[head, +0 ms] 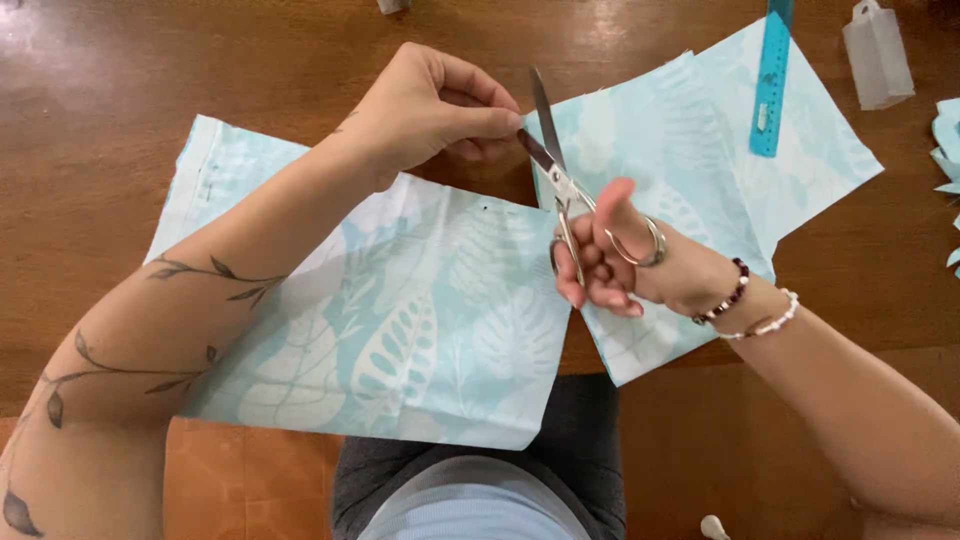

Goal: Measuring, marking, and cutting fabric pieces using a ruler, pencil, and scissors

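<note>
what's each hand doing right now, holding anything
Left hand: closed, pinching the top edge of the leaf-print fabric beside the blades.
Right hand: closed on the scissors, fingers through the handles.

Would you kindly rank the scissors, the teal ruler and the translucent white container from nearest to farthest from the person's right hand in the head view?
1. Scissors: held in the right hand.
2. Teal ruler: up and to the right, on the fabric.
3. Translucent white container: farthest, top right corner.
</note>
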